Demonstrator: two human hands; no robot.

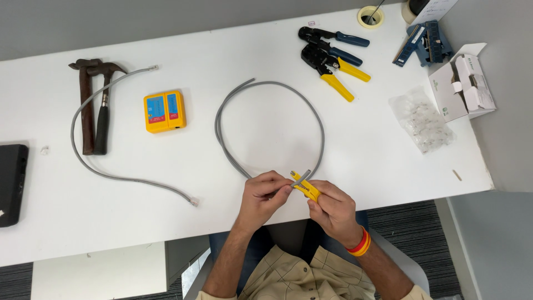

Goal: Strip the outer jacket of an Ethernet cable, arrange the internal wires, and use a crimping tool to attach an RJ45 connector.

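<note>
A grey cable [266,86] lies looped on the white table [233,44], and both its ends come back to my hands at the near edge. My left hand [265,195] pinches one cable end [301,177] between thumb and fingers. My right hand [332,208] grips a small yellow stripping tool [305,188] that sits around that cable end. The two hands touch each other just above the table's front edge.
A second grey cable [100,166] with plugs curves at the left around two hammers [94,105]. A yellow cable tester [164,111], two crimping pliers [330,55], a bag of clear connectors [425,119], an open white box [463,83] and a tape roll [370,16] lie about. A black device [11,183] is at the left edge.
</note>
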